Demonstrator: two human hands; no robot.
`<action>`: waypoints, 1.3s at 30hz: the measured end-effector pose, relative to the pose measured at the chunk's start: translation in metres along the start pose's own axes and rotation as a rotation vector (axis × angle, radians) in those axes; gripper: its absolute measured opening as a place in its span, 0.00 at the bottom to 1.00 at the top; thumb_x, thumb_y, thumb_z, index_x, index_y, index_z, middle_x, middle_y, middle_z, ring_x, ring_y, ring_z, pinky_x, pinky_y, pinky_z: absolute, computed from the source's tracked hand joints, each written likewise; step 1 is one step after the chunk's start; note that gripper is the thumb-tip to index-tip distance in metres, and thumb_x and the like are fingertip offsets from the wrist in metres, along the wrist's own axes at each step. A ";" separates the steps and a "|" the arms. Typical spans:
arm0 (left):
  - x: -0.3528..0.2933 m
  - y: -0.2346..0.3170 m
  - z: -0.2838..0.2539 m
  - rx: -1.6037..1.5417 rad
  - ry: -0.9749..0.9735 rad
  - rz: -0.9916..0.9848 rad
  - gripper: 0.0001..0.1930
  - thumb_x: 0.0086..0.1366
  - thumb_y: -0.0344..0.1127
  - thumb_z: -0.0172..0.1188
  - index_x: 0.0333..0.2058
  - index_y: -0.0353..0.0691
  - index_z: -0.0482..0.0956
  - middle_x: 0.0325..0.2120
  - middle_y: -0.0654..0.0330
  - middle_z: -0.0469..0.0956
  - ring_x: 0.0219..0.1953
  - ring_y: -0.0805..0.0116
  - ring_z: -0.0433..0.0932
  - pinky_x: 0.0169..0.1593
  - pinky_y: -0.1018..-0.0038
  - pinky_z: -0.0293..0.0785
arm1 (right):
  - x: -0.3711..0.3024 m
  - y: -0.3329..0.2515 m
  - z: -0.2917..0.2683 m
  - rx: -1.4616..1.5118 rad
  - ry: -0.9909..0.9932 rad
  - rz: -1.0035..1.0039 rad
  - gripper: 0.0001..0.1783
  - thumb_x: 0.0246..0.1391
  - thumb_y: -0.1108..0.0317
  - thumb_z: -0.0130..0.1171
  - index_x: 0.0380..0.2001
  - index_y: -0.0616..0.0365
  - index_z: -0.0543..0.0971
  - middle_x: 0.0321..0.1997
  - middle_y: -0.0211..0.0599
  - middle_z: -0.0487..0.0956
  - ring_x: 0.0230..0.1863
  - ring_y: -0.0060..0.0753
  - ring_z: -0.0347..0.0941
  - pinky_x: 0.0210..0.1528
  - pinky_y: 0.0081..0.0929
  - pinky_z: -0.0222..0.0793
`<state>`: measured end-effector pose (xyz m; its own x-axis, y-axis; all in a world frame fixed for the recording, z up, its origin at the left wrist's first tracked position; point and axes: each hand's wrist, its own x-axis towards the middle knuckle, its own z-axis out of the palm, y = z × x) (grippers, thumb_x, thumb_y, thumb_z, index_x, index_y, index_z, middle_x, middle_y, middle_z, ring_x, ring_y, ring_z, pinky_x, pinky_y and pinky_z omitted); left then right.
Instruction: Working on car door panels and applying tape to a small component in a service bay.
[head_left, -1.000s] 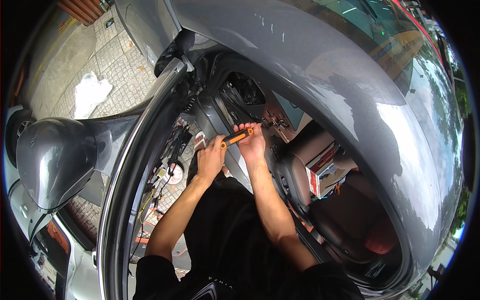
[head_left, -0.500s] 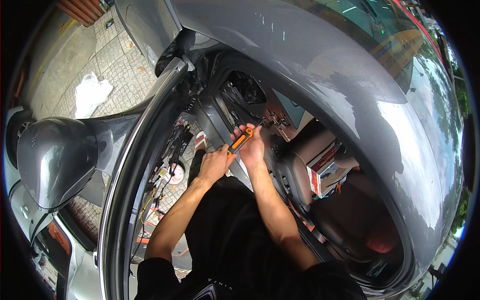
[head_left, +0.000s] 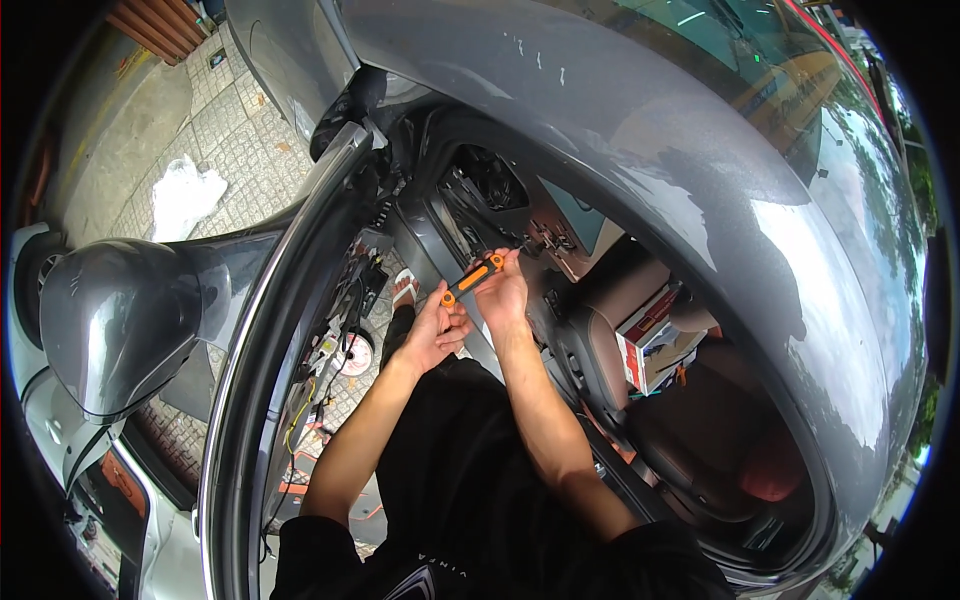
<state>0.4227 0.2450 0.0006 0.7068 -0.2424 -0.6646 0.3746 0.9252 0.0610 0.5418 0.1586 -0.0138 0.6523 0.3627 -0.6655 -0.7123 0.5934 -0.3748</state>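
An orange-and-black bar-shaped tool [head_left: 473, 280] spans the gap between my two hands, in front of the open car doorway. Its exact kind cannot be made out. My left hand [head_left: 434, 328] pinches the lower-left end between thumb and fingertips, with the other fingers curled below. At the upper-right end, my right hand [head_left: 505, 292] grips it with thumb and fingers, palm turned up. The bar lies tilted, its right end farther from me. Below the hands shows the grey door sill [head_left: 425, 240] of the car.
On my left stands the open car door [head_left: 240, 400] with its side mirror [head_left: 118, 325] and exposed wiring [head_left: 345, 300]. To the right are a car seat [head_left: 590, 350] and an open box [head_left: 655, 345] of items. White plastic [head_left: 187, 195] lies on the paving. The roof edge [head_left: 640, 190] curves overhead.
My left hand has shifted from lying over the tool's lower part to pinching its end, so more of the bar shows. My right hand has stayed at the upper end.
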 end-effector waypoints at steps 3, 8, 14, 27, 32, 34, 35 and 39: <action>-0.001 0.001 0.004 -0.011 0.018 -0.006 0.28 0.65 0.66 0.41 0.26 0.45 0.70 0.19 0.56 0.73 0.07 0.81 0.49 0.13 0.84 0.46 | 0.002 0.000 -0.005 0.030 -0.011 -0.009 0.17 0.65 0.52 0.41 0.32 0.52 0.70 0.31 0.32 0.72 0.35 0.35 0.68 0.43 0.38 0.67; -0.001 0.002 0.002 -0.049 0.007 0.000 0.27 0.65 0.65 0.42 0.25 0.45 0.69 0.18 0.57 0.72 0.07 0.81 0.49 0.12 0.84 0.46 | 0.000 0.000 -0.001 0.038 -0.020 -0.017 0.17 0.64 0.52 0.43 0.33 0.53 0.71 0.31 0.32 0.72 0.34 0.36 0.69 0.42 0.39 0.68; 0.000 0.000 0.002 -0.062 -0.013 0.009 0.27 0.66 0.64 0.42 0.25 0.45 0.68 0.18 0.59 0.71 0.07 0.81 0.49 0.12 0.86 0.48 | -0.001 -0.001 0.000 0.007 0.000 -0.011 0.19 0.66 0.51 0.38 0.30 0.53 0.69 0.30 0.32 0.71 0.35 0.35 0.67 0.45 0.38 0.66; 0.001 0.001 0.002 -0.070 -0.017 0.009 0.27 0.66 0.64 0.41 0.24 0.46 0.67 0.18 0.61 0.68 0.07 0.81 0.48 0.13 0.86 0.48 | 0.001 -0.001 -0.003 0.011 -0.015 0.005 0.19 0.66 0.51 0.39 0.31 0.53 0.69 0.30 0.32 0.71 0.35 0.35 0.67 0.44 0.38 0.66; -0.002 0.001 0.003 -0.076 -0.057 0.024 0.24 0.67 0.61 0.44 0.30 0.45 0.67 0.19 0.63 0.69 0.09 0.82 0.50 0.15 0.85 0.50 | -0.002 -0.001 -0.001 0.008 -0.034 0.001 0.19 0.66 0.51 0.38 0.30 0.53 0.69 0.31 0.32 0.71 0.36 0.35 0.67 0.46 0.39 0.66; -0.009 -0.002 0.015 0.073 0.058 0.080 0.22 0.67 0.59 0.45 0.34 0.44 0.67 0.20 0.63 0.70 0.10 0.82 0.50 0.16 0.85 0.51 | -0.004 -0.002 0.000 0.133 -0.009 0.050 0.19 0.66 0.52 0.38 0.29 0.53 0.68 0.34 0.33 0.72 0.39 0.36 0.68 0.50 0.41 0.66; -0.014 -0.003 0.024 0.219 0.175 0.139 0.21 0.68 0.57 0.47 0.37 0.43 0.67 0.21 0.64 0.70 0.11 0.83 0.51 0.16 0.85 0.51 | -0.004 -0.003 0.000 0.137 -0.010 0.044 0.19 0.66 0.52 0.38 0.29 0.53 0.68 0.34 0.33 0.72 0.39 0.36 0.68 0.50 0.41 0.66; -0.011 -0.006 0.021 0.376 0.200 0.299 0.18 0.68 0.52 0.49 0.43 0.42 0.67 0.22 0.64 0.70 0.12 0.83 0.53 0.15 0.82 0.54 | -0.004 -0.004 0.000 0.117 -0.051 0.036 0.19 0.66 0.53 0.37 0.28 0.54 0.67 0.37 0.34 0.73 0.44 0.36 0.69 0.57 0.45 0.64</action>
<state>0.4254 0.2361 0.0226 0.7010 0.1114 -0.7044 0.3893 0.7678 0.5088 0.5416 0.1547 -0.0094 0.6416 0.4195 -0.6422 -0.7023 0.6579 -0.2720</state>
